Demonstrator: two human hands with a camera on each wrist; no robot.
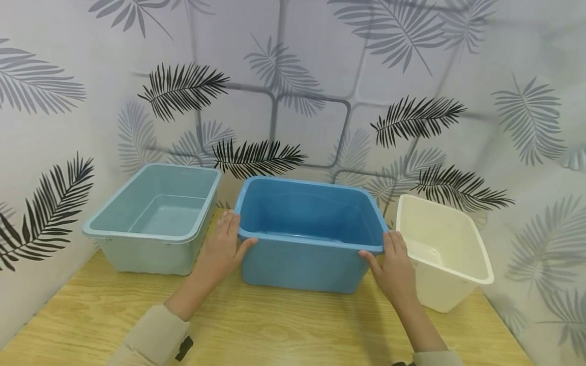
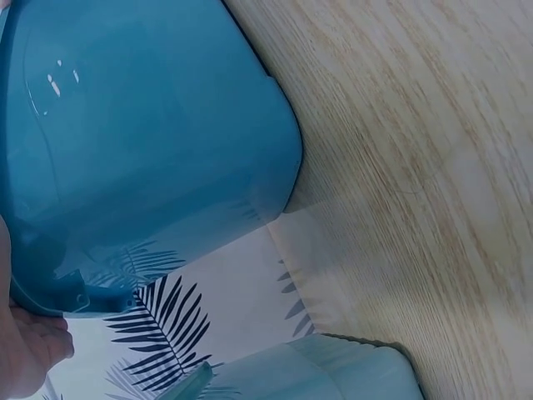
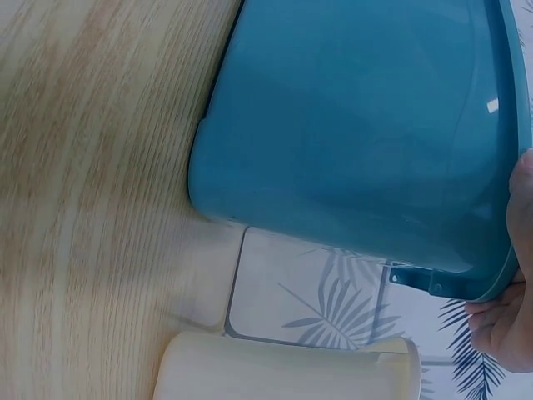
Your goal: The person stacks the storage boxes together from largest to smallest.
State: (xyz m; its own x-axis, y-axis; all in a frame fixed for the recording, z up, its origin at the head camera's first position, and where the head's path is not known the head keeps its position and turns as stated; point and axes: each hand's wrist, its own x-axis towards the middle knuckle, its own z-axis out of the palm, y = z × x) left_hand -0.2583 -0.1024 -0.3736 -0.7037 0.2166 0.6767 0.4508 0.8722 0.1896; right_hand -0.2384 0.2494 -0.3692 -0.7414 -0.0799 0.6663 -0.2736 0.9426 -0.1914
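A deep blue plastic storage bin (image 1: 297,264) stands on the wooden table between both hands. At its left end, my left hand (image 1: 223,246) grips the rim, the thumb lying along the front edge. The right hand (image 1: 394,264) holds the front right corner of the rim in a similar way. In the left wrist view, fingertips of the left hand (image 2: 33,350) curl beneath the rim. Fingers of the right hand (image 3: 504,321) also show under the rim in the right wrist view. The bin's visible inside holds nothing.
To the left sits a pale blue-green bin (image 1: 151,254), close to the left forearm. A cream bin (image 1: 444,284) stands at the right, beside the right hand. Behind the wooden table (image 1: 274,330) rises a wall (image 1: 311,46) with a leaf pattern.
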